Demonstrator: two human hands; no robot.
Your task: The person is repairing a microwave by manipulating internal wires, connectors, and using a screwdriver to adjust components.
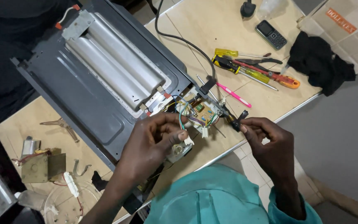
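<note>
The left hand curls palm-down just beside the circuit board, fingertips pinched on a white connector with its wires. The right hand, on the board's other side, grips a black-handled tool whose tip meets the board's edge.

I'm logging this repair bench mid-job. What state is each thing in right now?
Grey appliance casing: opened, lying on the table.
Circuit board: exposed, wires attached.
White connector: pinched by left hand.
Black-handled tool: gripped by right hand, tip at the board.
Mobile phone: screen dark.
Screwdrivers: lying unused.
</note>
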